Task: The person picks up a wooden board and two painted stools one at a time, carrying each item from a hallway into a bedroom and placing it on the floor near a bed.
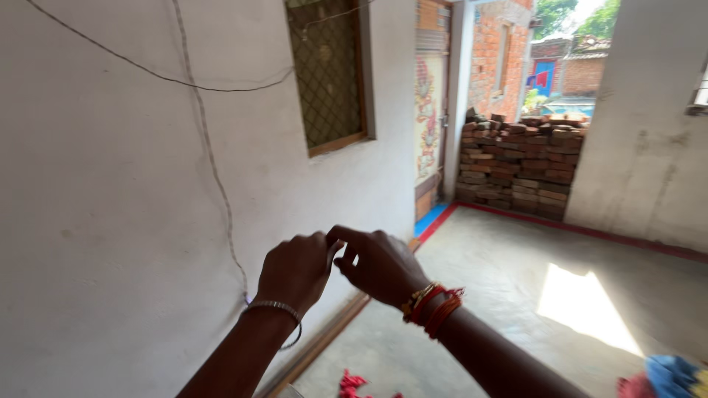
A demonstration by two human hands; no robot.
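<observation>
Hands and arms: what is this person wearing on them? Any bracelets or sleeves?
Both forearms are bare, with no sleeves in view. The left hand has a thin silver-coloured bangle round the wrist. The right hand has a bundle of red and orange threads round its wrist, with a few yellowish strands mixed in. No rings show on the fingers, and neither hand wears a glove.

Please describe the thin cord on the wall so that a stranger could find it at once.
Start at the white wall left of the window. A thin pale cord hangs down it towards the left hand. Unlike the dark wire crossing it, it runs almost vertically.
</observation>
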